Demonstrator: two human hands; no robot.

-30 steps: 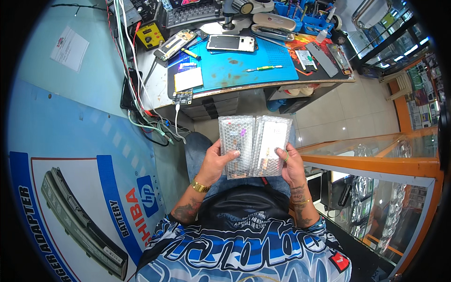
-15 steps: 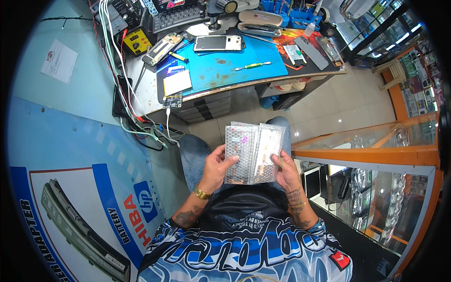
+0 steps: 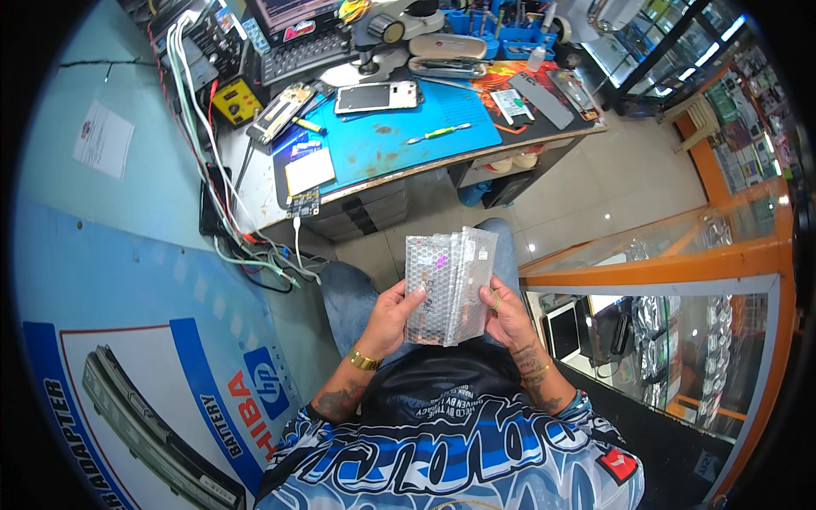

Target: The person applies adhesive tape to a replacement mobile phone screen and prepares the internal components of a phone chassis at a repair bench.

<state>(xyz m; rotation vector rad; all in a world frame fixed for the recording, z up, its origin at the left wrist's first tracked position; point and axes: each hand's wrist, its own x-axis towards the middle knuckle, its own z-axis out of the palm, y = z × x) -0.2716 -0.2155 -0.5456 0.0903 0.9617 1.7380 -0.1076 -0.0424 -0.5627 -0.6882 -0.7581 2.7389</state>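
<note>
Over my lap I hold several flat packets in clear bubble wrap, overlapping like a small fan. My left hand (image 3: 393, 316) is closed on the edge of the left bubble-wrap packet (image 3: 429, 285), its thumb on top. On the other side my right hand (image 3: 505, 312) grips the right bubble-wrap packet (image 3: 478, 263), again with the thumb on the front and the fingers behind. A white label shows at that packet's upper corner. What lies inside the wrap is hard to make out.
Ahead stands a workbench with a blue mat (image 3: 365, 153), an opened phone (image 3: 378, 98), a green screwdriver (image 3: 439, 133) and a microscope (image 3: 374, 42). Cables (image 3: 191, 110) hang at its left end. A glass display case (image 3: 654, 280) with an orange frame is close on my right.
The right packet has tilted and slid closer over the left one, and its face looks different. My hands have drawn slightly nearer together. The view has shifted a little.
</note>
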